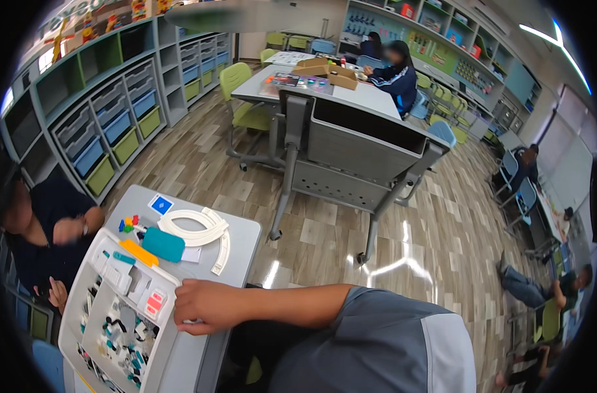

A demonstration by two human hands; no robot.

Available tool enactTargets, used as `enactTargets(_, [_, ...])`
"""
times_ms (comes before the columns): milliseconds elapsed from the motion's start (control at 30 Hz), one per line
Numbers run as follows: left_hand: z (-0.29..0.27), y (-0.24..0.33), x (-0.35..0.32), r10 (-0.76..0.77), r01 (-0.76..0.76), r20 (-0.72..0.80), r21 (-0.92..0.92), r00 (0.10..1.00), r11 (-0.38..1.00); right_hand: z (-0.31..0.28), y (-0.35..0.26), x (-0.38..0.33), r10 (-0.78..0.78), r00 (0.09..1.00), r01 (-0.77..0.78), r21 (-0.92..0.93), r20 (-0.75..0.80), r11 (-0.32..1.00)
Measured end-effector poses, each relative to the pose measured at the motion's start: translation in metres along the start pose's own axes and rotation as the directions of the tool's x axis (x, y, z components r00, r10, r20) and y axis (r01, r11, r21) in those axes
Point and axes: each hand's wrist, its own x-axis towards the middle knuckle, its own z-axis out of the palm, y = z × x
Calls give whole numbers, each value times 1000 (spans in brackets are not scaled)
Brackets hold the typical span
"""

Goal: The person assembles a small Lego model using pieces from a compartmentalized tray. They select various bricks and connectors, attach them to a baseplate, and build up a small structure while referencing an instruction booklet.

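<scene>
My right hand (205, 306) reaches in from the right with its fingers curled in, beside the near rim of a white sorting tray (169, 331). A small pale bit shows at the fingertips, too little to name. Small teal, black and white building pieces (123, 334) fill the tray's compartments. A red-and-white piece (155, 302) lies in its upper part. Beyond the tray are a yellow beam (140, 253), a teal rounded block (163, 244) and white curved track pieces (192, 227). My left hand is out of the picture.
Across the small grey table (243, 229) sits a person in dark clothes (56, 216), one hand blurred, the other near the tray. A blue card (160, 205) and small coloured pieces (129, 223) lie at the table's far end. A folded wheeled table (357, 144) stands ahead.
</scene>
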Motion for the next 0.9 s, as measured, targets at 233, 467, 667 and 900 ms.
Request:
enactTargets(233, [-7,23,27,22,-22,19,23,1000,999,-17,3,-1,43,992,-47,30,119,998])
enactTargets(467, [-76,66,24,-171,169,120,26,978,985,-22,-7,18,205,972,-197,-83,111,977])
enactTargets(667, [-90,83,24,-237,231,132,65,962,971,-19,-10,35,238,965,-219,-167,105,961])
enactTargets(900, [-36,31,-5,-86,86,15,20,996,996,7,1,45,25,995,-36,108,98,993])
